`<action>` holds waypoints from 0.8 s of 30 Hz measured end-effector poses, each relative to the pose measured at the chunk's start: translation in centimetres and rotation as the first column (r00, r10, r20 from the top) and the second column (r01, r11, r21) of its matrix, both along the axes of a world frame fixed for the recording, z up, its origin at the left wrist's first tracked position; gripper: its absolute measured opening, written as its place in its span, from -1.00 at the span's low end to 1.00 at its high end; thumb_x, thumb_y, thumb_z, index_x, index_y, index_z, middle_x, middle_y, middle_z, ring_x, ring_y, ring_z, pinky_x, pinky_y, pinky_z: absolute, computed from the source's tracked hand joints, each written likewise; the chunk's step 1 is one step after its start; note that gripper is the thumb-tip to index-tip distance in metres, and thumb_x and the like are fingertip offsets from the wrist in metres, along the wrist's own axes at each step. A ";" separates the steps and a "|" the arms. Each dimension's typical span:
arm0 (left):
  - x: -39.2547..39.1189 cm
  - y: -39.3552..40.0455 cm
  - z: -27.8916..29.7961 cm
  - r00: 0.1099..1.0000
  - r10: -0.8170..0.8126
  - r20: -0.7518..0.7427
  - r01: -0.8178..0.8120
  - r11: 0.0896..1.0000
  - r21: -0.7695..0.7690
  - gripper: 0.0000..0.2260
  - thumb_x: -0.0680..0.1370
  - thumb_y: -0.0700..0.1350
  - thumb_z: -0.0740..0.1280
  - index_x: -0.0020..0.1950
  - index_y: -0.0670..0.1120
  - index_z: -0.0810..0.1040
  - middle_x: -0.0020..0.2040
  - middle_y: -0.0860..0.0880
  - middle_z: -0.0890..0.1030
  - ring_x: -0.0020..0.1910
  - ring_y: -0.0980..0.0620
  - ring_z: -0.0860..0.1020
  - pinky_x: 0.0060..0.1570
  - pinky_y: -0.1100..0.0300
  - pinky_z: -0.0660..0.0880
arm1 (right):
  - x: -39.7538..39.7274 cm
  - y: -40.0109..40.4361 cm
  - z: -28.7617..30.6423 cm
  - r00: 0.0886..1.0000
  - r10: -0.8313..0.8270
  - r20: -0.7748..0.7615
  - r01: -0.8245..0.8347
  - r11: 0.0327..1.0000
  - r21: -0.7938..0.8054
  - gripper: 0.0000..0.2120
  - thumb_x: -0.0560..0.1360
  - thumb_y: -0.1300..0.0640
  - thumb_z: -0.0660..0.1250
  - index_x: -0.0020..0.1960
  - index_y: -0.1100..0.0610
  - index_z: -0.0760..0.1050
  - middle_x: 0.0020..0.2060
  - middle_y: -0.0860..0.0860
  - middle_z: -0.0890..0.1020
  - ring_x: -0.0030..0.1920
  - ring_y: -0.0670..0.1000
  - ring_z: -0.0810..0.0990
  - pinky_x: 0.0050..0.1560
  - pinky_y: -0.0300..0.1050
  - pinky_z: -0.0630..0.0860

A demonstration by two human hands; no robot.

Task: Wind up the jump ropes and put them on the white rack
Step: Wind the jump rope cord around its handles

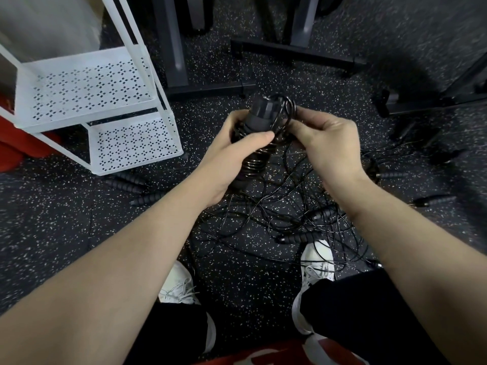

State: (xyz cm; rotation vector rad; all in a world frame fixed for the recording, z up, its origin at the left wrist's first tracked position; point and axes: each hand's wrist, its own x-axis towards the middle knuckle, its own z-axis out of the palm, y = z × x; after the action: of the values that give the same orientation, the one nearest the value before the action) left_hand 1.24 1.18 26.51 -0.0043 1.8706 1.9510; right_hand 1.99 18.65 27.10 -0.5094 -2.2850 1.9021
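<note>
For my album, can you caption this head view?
Left hand grips jump-rope handles; right hand winds cord beside empty white rack.

Both hands, left [234, 151] and right [326, 143], raised together, fingers curled

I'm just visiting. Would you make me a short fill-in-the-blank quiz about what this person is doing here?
1. The left hand grips the black ____, coiled round with cord.
2. The right hand pinches a loop of ____.
3. The rack on the left is ____ in colour.
4. More ropes lie tangled on the ____.

Missing words: handles; cord; white; floor
</note>
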 end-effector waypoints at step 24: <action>0.2 0.3 0.6 0.957 0.161 0.239 -0.161 0.987 -0.021 -0.81 0.63 0.06 0.29 -0.01 -0.04 0.59 -0.28 0.04 0.67 -0.30 0.04 0.64 -0.23 0.15 0.59 | 1.0 -0.6 -0.6 0.913 0.293 -0.283 -0.099 0.834 0.543 -0.72 0.52 0.09 0.49 0.20 0.12 0.66 -0.14 0.00 0.74 -0.17 -0.07 0.68 -0.09 -0.23 0.59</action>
State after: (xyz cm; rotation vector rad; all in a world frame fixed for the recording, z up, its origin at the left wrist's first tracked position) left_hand 1.47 1.45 27.13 -0.3884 1.7579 1.9548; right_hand 2.96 18.05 26.53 0.1427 -2.5118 1.2067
